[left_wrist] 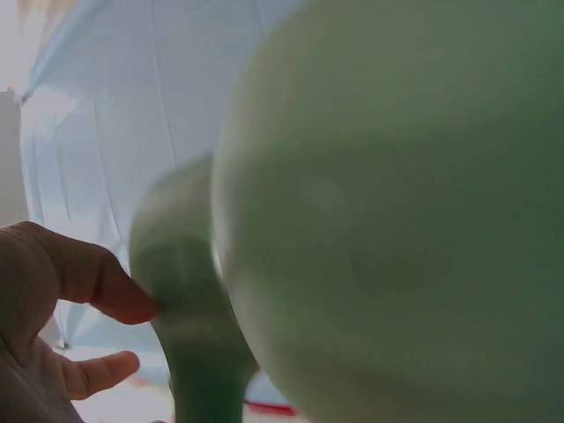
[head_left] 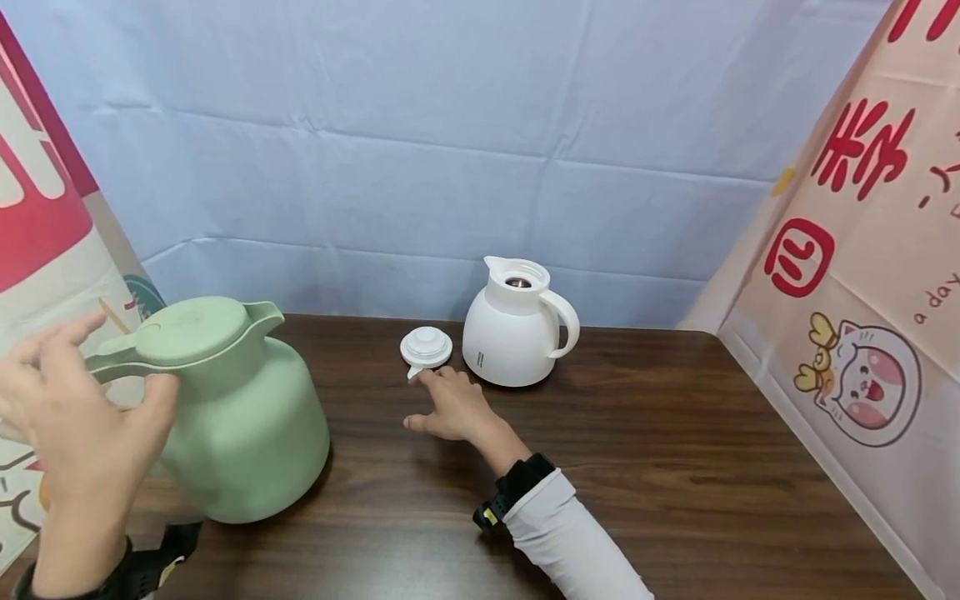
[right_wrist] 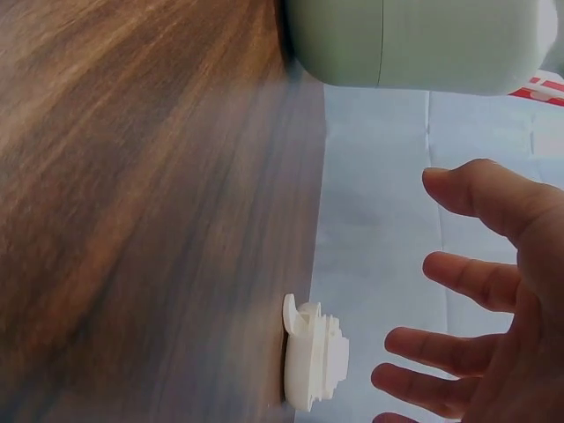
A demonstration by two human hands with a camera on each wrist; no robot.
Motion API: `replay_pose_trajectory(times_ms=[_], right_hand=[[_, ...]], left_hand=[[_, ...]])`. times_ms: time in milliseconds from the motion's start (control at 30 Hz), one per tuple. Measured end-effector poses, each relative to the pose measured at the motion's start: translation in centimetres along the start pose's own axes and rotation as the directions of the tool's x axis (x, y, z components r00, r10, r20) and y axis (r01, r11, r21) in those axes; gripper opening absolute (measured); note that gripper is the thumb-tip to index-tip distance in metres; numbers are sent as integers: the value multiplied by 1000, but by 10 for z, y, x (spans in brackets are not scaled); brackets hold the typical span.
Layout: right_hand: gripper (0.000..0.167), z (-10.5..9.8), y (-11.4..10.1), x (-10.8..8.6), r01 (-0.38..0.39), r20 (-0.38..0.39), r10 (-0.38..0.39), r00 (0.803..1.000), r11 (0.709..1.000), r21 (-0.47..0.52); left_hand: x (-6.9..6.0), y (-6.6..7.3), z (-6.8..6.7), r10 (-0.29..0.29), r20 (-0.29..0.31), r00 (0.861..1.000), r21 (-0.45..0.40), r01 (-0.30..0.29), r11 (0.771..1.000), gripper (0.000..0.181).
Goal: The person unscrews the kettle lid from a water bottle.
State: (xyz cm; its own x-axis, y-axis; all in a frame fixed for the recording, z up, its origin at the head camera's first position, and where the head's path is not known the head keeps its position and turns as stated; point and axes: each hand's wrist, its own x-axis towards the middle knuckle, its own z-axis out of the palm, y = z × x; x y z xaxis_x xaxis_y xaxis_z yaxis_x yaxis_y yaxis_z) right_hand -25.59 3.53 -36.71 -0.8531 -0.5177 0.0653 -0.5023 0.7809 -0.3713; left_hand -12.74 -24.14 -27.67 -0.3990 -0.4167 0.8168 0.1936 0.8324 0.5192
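So, there it stood at the left of the head view, the big green jug (head_left: 251, 425), pale and matt, round-bellied, its flat top on and its spout turned right. My left hand (head_left: 90, 425) was beside it, thumb and fingers spread; whether they touched it I couldn't tell. Over at centre right, the squat white jug (head_left: 504, 333), mouth uncovered, metal glinting inside, handle to the right! Just left of that lay the white lid (head_left: 426, 345), ringed, its tab pointing lower left, and my right hand (head_left: 453, 406) was right there, fingers apart. Now the wrist views: the left one gave me the green handle (left_wrist: 196, 300), mostly hidden by my hand from above. The right one caught the lid side-on at lower centre, steps in profile, with a gap to my fingertips (right_wrist: 401, 339), and a thin line down the green jug.
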Motion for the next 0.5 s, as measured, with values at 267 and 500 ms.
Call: replay_pose_trajectory(times_ms=[267, 500], right_hand=[[57, 8, -11, 7, 12, 42, -11, 999, 1000, -21], [56, 15, -20, 9, 25, 83, -23, 996, 999, -29]], left_hand=[[5, -30, -9, -325, 208, 923, 163, 295, 942, 73], [14, -57, -3, -381, 189, 905, 225, 338, 914, 59]])
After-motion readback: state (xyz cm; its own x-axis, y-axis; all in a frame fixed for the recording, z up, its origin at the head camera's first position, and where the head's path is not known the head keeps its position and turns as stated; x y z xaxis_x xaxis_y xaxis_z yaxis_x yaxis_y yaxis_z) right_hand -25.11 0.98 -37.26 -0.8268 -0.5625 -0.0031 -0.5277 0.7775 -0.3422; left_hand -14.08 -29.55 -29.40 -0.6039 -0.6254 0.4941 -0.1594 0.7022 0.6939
